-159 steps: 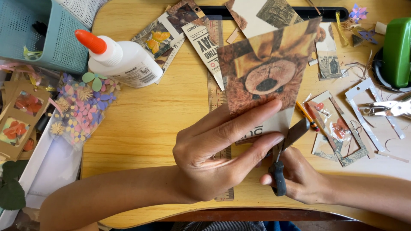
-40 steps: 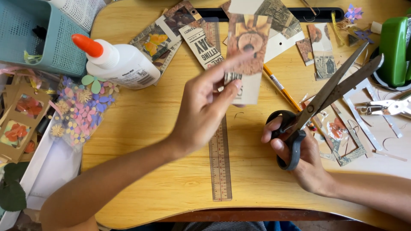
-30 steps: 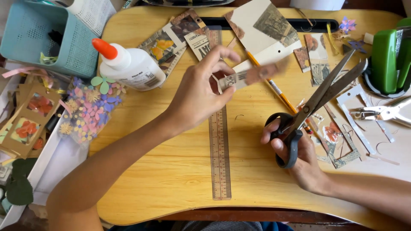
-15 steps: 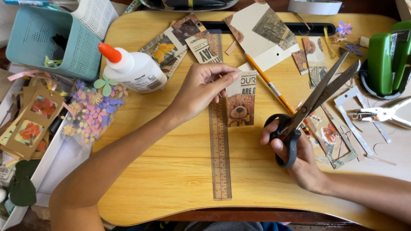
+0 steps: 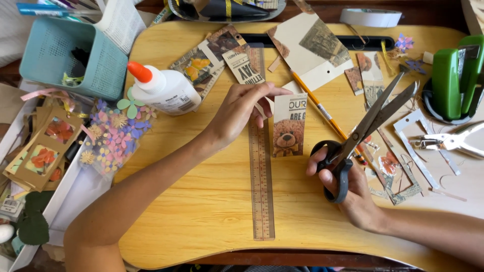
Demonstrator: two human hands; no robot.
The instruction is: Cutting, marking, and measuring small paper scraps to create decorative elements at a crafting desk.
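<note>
Half a second ago the left hand [image 5: 242,108] was lowering the tall paper strip printed with a brown teddy bear [image 5: 289,126]; now that strip lies flat on the pale wooden desk [image 5: 201,201], just right of the long clear plastic ruler [image 5: 261,176]. The left fingers [image 5: 267,91] are bent loosely over the ruler's upper end and touch the strip's top left corner, seemingly to square it against the ruler's edge; they grip nothing firmly. The right hand [image 5: 348,186] is closed through the loops of one pair of black-handled scissors [image 5: 363,131], blades parted and pointing up and away, kept clear of the strip. One white glue bottle with an orange cap [image 5: 164,88] lies on its side to the left. One yellow pencil [image 5: 322,113] runs slantwise under the blades.
</note>
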